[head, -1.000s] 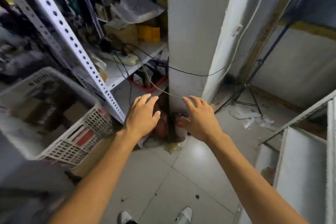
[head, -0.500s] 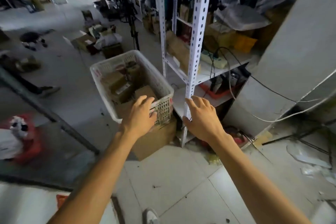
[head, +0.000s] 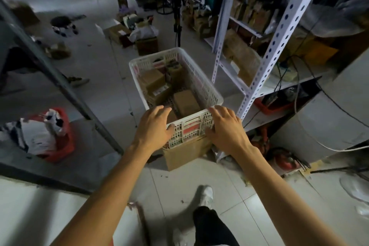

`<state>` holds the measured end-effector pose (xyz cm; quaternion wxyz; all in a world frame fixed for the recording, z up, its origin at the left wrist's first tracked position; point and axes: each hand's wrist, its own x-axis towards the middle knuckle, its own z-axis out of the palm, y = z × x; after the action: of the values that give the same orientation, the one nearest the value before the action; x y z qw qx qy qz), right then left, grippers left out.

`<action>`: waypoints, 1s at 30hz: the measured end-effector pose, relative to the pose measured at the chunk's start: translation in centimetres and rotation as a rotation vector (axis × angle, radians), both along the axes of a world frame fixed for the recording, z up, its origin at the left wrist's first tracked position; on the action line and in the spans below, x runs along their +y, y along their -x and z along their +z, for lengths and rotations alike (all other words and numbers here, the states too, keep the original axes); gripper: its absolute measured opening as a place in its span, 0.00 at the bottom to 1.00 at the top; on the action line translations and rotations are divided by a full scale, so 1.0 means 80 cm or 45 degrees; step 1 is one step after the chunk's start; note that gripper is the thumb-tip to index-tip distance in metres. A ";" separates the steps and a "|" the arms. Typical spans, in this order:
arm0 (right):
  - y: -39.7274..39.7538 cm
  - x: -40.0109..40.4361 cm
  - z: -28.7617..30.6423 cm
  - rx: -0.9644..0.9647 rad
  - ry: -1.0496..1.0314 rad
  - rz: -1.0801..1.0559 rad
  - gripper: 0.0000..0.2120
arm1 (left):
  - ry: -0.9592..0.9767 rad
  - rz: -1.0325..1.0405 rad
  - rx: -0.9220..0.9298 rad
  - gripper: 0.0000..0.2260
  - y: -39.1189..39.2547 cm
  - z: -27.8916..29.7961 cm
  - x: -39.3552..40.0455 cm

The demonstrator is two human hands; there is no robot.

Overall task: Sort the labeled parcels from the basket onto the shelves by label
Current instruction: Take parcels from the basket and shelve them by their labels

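1. The tiled floor [head: 175, 189] spreads across the room, with boxes and bags scattered on it at the far end.
2. White perforated-metal shelves [head: 279, 46] stand on the right, loaded with cartons, cables and padded bags.
3. The white plastic basket [head: 201, 84] sits just left of the shelves, resting on a cardboard box [head: 185, 154] on the floor.
4. Several brown parcels [head: 186, 101] lie inside the basket; some carry white labels too small to read.
5. A red bin [head: 60, 146] holding white bags stands well to the left.
6. The left hand [head: 154, 128] and the right hand [head: 227, 128] are apart, one at each corner of the basket's near wall, fingers loosely spread and gripping nothing; whether they touch the rim cannot be told.
7. A white shoe [head: 205, 194] shows below.
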<state>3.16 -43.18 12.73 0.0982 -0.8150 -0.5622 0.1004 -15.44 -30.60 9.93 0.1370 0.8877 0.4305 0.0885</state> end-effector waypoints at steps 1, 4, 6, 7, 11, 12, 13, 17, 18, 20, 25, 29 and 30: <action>0.001 0.010 -0.001 0.005 0.010 0.008 0.31 | -0.003 0.001 0.006 0.27 0.001 -0.002 0.008; -0.001 0.039 -0.007 0.019 0.030 0.022 0.31 | 0.023 0.017 0.013 0.27 -0.001 -0.008 0.033; -0.009 0.059 -0.013 0.023 0.057 0.031 0.32 | 0.044 0.034 0.001 0.27 -0.008 -0.013 0.051; -0.015 0.070 -0.017 0.028 0.074 0.037 0.32 | 0.049 0.041 -0.004 0.27 -0.013 -0.016 0.061; -0.048 0.122 -0.037 0.047 0.109 0.086 0.30 | 0.081 0.056 0.018 0.27 -0.039 -0.030 0.105; -0.059 0.137 -0.043 0.050 0.114 0.091 0.29 | 0.090 0.060 0.035 0.27 -0.048 -0.035 0.117; -0.071 0.153 -0.048 0.057 0.122 0.089 0.28 | 0.099 0.064 0.052 0.27 -0.057 -0.040 0.131; -0.120 0.215 -0.070 0.128 0.184 0.075 0.29 | 0.153 0.089 0.109 0.26 -0.099 -0.058 0.185; -0.133 0.229 -0.075 0.146 0.208 0.073 0.29 | 0.166 0.092 0.130 0.26 -0.110 -0.062 0.198; -0.157 0.252 -0.087 0.188 0.242 0.065 0.27 | 0.207 0.092 0.157 0.27 -0.131 -0.071 0.219; -0.205 0.297 -0.127 0.285 0.346 0.080 0.25 | 0.326 0.135 0.199 0.26 -0.173 -0.100 0.262; -0.233 0.325 -0.166 0.307 0.383 0.107 0.31 | 0.408 0.154 0.232 0.27 -0.196 -0.129 0.290; -0.238 0.333 -0.175 0.318 0.389 0.102 0.31 | 0.421 0.144 0.238 0.28 -0.200 -0.138 0.296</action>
<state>22.17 -16.57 -1.28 0.0383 -0.7786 -0.5558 0.2888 0.60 -6.91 -1.08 0.2351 0.8319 0.4991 -0.0587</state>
